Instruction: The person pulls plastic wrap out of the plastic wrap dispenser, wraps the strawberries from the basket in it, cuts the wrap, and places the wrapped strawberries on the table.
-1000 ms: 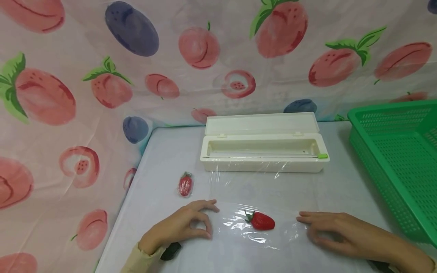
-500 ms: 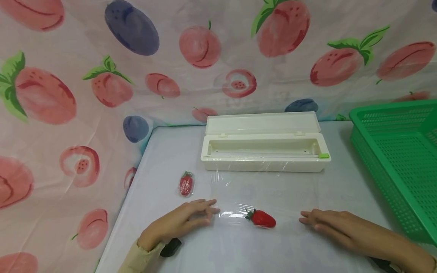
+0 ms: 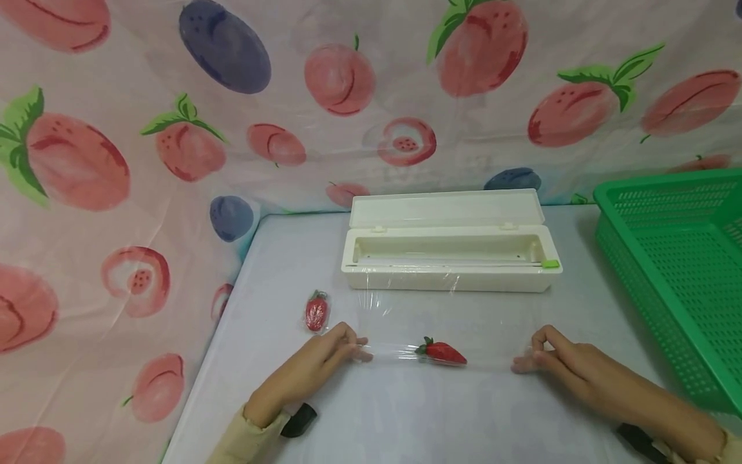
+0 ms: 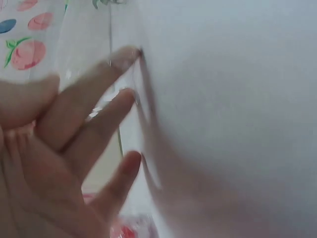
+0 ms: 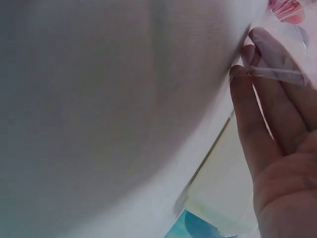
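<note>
A red strawberry with a green top [image 3: 442,352] lies in a band of clear plastic wrap [image 3: 394,352] in front of the white wrap dispenser [image 3: 452,281]. My left hand [image 3: 315,367] pinches the wrap at its left side, lower fingers against the table. At the opposite side my right hand [image 3: 570,364] pinches the wrap too, index finger bent. In the right wrist view, film [image 5: 280,75] stretches across the fingers. The left wrist view shows several fingertips on the white surface; the exact pinch is hard to see there. Wrap runs back to the dispenser.
A wrapped strawberry [image 3: 316,312] lies left of the film, close to my left hand. The dispenser's lid [image 3: 446,210] stands up at the back, with a green slider [image 3: 550,264] at its right end. A green basket [image 3: 632,277] stands at the right.
The wrap's near part has been lifted and drawn back over the strawberry, which has shifted slightly away and tilted. Both hands have gone from relaxed fingers to pinching the wrap, moving slightly away.
</note>
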Demonstrator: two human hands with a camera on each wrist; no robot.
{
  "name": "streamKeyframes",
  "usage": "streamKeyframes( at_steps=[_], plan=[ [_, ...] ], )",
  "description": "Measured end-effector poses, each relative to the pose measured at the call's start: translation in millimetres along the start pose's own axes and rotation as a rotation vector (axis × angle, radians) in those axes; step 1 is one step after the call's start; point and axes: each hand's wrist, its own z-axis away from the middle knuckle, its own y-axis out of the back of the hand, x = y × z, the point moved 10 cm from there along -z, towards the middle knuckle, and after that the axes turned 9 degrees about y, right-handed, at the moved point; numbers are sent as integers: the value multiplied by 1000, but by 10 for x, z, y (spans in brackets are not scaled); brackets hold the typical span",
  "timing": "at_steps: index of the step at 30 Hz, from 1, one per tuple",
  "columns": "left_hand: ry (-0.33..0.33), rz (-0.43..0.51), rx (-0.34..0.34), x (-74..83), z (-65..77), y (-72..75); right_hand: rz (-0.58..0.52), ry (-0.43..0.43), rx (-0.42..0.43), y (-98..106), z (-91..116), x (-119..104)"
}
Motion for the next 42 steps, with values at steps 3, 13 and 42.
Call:
streamKeyframes(
  at_steps=[3, 13, 42],
  plan=[
    [25, 2, 62, 13, -33, 34, -6, 9, 54, 52, -37, -19],
    [164, -32, 194, 13, -137, 90, -9, -38, 133, 119, -151, 46],
    [228, -196, 362, -1, -234, 152, -28, -240, 118, 98, -272, 160]
  ],
)
